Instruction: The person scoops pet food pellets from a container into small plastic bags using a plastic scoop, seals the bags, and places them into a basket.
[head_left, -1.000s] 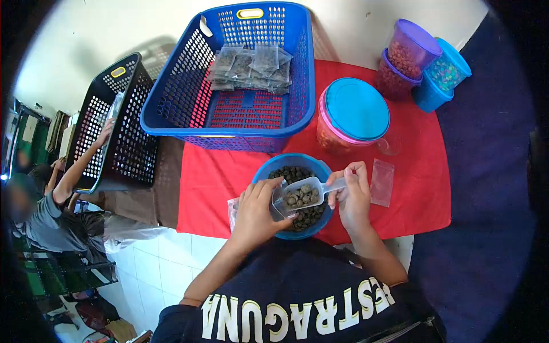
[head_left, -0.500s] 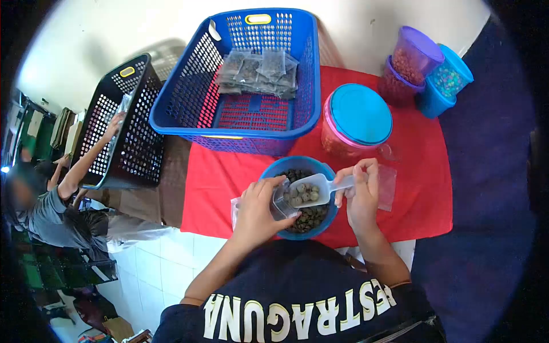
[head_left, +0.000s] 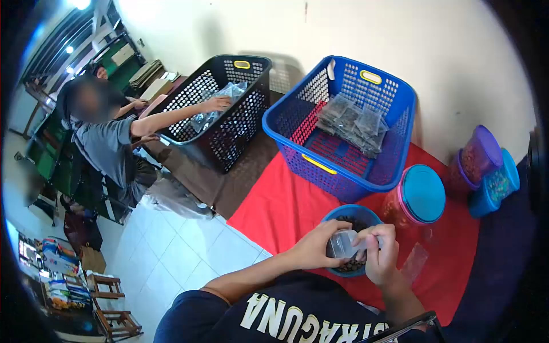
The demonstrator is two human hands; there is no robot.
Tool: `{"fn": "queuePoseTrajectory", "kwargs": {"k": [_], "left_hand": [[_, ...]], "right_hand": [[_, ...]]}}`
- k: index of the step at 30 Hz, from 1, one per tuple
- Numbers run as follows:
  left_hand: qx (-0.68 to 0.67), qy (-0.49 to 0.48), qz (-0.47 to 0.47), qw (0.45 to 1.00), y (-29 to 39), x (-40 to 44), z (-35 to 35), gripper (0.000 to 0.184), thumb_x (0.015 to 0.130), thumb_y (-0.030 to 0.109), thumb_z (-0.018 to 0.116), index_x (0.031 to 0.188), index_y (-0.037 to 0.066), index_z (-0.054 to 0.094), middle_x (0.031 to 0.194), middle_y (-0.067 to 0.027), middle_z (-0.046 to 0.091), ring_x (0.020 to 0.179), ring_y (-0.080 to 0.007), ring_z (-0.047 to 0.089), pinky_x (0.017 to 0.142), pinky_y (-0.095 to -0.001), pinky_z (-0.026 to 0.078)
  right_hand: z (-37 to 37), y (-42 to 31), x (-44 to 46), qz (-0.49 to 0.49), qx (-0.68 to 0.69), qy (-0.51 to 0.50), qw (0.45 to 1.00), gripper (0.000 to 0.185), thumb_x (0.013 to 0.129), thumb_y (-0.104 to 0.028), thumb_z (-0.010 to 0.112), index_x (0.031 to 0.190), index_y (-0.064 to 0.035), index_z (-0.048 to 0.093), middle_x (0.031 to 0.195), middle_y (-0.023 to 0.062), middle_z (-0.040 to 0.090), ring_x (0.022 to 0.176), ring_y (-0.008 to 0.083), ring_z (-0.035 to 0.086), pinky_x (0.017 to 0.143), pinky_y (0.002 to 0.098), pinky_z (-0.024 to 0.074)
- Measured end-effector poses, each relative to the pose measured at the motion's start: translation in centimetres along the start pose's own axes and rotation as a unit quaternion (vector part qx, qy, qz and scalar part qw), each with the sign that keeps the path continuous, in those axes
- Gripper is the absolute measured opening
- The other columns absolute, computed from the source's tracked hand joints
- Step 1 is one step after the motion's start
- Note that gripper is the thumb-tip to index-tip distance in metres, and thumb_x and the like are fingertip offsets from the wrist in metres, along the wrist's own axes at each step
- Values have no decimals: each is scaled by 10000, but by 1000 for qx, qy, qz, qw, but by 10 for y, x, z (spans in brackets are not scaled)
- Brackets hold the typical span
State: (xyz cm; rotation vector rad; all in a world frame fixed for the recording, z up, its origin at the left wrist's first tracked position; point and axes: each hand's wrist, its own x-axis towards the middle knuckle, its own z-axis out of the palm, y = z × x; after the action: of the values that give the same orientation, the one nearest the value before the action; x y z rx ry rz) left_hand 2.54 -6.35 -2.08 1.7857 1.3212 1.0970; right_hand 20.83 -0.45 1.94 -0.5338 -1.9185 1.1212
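Observation:
A blue bowl of dark, pebble-like pieces stands on the red cloth in front of me. Over it, my left hand is closed around a small clear plastic cup. My right hand grips the handle of a translucent white scoop, whose head meets the cup's mouth. Fingers and glare hide how much is in the scoop and cup. Just right of the bowl sits a jar with a blue lid. A clear plastic packet lies beside my right wrist.
A blue basket with several filled packets stands behind the bowl. Left of it, a co-worker reaches into a black basket of plastic bags. Purple and blue tubs stand at the right by the wall.
My view has swung left, so everything sits further right in it. The scoop, which showed rounded pieces in it, is now tipped at the cup. The co-worker's hand stays at the black basket.

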Motion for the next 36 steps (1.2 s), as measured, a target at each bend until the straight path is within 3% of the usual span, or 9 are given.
{"fn": "queuePoseTrajectory", "kwargs": {"k": [4, 9, 14, 20, 22, 27, 31, 34, 36], "left_hand": [[-275, -216, -65, 934, 3, -9, -12, 710, 720, 257, 767, 1298, 5, 442, 1225, -129, 528, 1175, -205, 485, 997, -374, 372], [-340, -364, -44, 866, 2, -6, -13, 784, 678, 331, 759, 1290, -36, 434, 1231, -149, 520, 1170, -226, 486, 995, -371, 365], [-376, -407, -6, 832, 5, -3, -15, 833, 676, 363, 760, 1303, -59, 411, 1245, -165, 509, 1172, -243, 484, 996, -372, 364], [-353, -466, 10, 812, 9, 9, -1, 843, 667, 349, 765, 1310, -60, 406, 1252, -158, 502, 1168, -232, 479, 1005, -367, 357], [-357, -473, 2, 806, 14, 16, 2, 847, 663, 345, 768, 1313, -59, 404, 1248, -155, 503, 1163, -227, 478, 1002, -364, 357], [-367, -497, 55, 784, 11, 23, 14, 797, 703, 343, 779, 1302, -27, 404, 1182, -121, 526, 1117, -212, 494, 959, -342, 383], [-368, -466, 8, 805, 16, 18, 2, 784, 673, 318, 765, 1279, -39, 417, 1175, -127, 521, 1101, -200, 499, 932, -337, 402], [-361, -441, -14, 821, 12, 14, -6, 725, 699, 301, 757, 1259, -32, 436, 1169, -120, 532, 1072, -187, 523, 890, -323, 429], [-271, -351, 2, 896, 11, 9, -18, 619, 751, 232, 735, 1258, 6, 461, 1131, -94, 563, 1045, -174, 546, 884, -325, 451]], "right_hand": [[-6, -6, 2, -125, 8, -136, 983, 115, 908, 12, 497, 1000, -56, 480, 799, 105, 652, 522, 198, 589, 499, 313, 488], [-8, -28, 7, -225, -59, -355, 905, 153, 749, -67, 642, 892, -93, 595, 829, 57, 663, 622, 246, 641, 530, 334, 520], [-26, -54, 12, -266, -42, -309, 912, 127, 713, -102, 663, 832, -94, 620, 836, 42, 663, 620, 227, 639, 523, 325, 518], [-32, -65, -15, -67, 94, -196, 974, 203, 816, -189, 668, 963, -73, 589, 807, 69, 657, 629, 266, 639, 527, 340, 514], [-27, -62, -15, -174, -170, -129, 961, 222, 864, -244, 643, 979, -70, 568, 742, 81, 629, 598, 283, 614, 509, 369, 485], [-36, -57, -31, -135, -218, -85, 963, 200, 836, -249, 665, 853, -82, 554, 621, 73, 529, 503, 278, 511, 448, 399, 389], [-58, -69, -41, -144, -188, 3, 972, 213, 884, -269, 629, 835, -76, 552, 612, 61, 503, 492, 237, 508, 440, 363, 378], [-72, -64, -50, -18, -42, 105, 993, 269, 950, -316, 553, 866, -61, 535, 647, 39, 502, 510, 133, 501, 444, 315, 366], [-86, -61, -45, 25, 19, 163, 986, 283, 968, -325, 527, 883, -54, 532, 674, 39, 505, 551, 91, 515, 471, 275, 377]]}}
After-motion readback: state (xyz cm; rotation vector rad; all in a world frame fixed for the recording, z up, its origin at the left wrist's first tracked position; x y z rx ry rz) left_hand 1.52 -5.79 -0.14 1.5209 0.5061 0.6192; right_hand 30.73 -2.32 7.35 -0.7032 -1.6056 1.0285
